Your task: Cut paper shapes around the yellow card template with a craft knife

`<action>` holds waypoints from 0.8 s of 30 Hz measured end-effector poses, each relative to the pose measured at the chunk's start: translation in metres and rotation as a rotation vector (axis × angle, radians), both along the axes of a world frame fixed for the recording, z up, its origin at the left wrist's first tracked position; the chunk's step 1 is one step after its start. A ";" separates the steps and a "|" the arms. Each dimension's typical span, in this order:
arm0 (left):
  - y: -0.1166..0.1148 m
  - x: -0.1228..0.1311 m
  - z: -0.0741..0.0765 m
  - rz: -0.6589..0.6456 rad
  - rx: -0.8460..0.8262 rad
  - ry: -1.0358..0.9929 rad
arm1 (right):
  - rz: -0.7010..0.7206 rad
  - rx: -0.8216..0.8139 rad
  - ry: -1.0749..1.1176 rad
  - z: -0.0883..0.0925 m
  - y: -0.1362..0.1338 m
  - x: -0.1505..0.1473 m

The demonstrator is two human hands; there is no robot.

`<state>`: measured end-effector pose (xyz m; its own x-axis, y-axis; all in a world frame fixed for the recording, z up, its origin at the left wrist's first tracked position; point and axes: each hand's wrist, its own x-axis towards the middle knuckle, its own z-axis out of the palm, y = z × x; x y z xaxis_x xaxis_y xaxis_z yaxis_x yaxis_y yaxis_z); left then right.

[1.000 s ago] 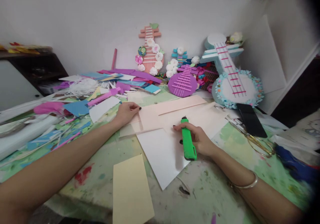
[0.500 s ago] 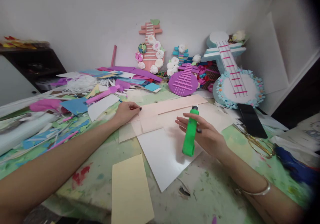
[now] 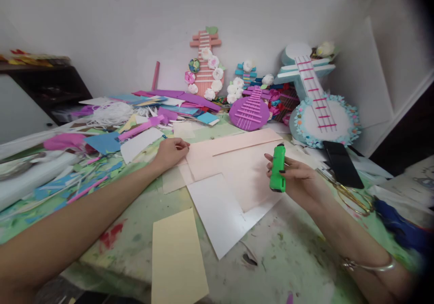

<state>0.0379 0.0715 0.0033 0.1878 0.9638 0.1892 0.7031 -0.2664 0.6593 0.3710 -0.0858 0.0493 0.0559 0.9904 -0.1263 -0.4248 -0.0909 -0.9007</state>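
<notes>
Right hand point(image 3: 300, 179) is gripping green cutter point(image 3: 278, 170) above pink sheets point(image 3: 237, 170). Left hand point(image 3: 173, 151) is curling at sheets' left edge; pinching or pressing, cannot tell. Yellow card point(image 3: 179, 258) is reaching near edge of tabletop point(image 3: 288, 249).

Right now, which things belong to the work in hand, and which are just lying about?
Likely in use:
green tool, in the right hand
pink paper, at the left hand

Likely lying about:
black phone
gold-handled scissors
purple model instrument
</notes>
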 end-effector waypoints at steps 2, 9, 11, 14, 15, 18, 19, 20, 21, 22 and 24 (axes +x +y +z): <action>-0.001 0.000 0.001 0.002 0.003 0.000 | -0.012 0.026 -0.011 -0.002 0.002 0.006; -0.002 0.000 0.002 0.004 0.003 0.004 | 0.001 0.037 -0.029 -0.012 0.005 0.006; -0.002 0.000 0.002 0.004 0.006 0.003 | 0.015 0.046 -0.043 -0.013 0.003 0.003; -0.002 0.000 0.002 0.003 0.010 0.000 | 0.021 0.063 -0.077 -0.012 0.001 0.000; -0.002 0.000 0.002 0.001 0.010 -0.002 | 0.023 0.066 -0.086 -0.012 0.001 0.000; -0.002 -0.001 0.001 -0.008 0.009 -0.007 | 0.041 0.080 -0.091 -0.011 0.001 0.004; -0.001 -0.001 0.001 -0.011 0.010 -0.010 | 0.058 0.079 -0.089 -0.011 0.001 0.006; -0.001 -0.002 0.001 -0.014 0.011 -0.012 | 0.074 0.074 -0.090 -0.011 0.002 0.008; -0.001 -0.002 0.000 -0.016 0.012 -0.014 | 0.085 0.066 -0.096 -0.012 0.003 0.009; -0.001 -0.002 0.000 -0.018 0.013 -0.016 | 0.089 0.055 -0.108 -0.013 0.003 0.010; 0.000 -0.003 -0.001 -0.022 0.014 -0.018 | 0.082 0.037 -0.140 -0.014 0.004 0.011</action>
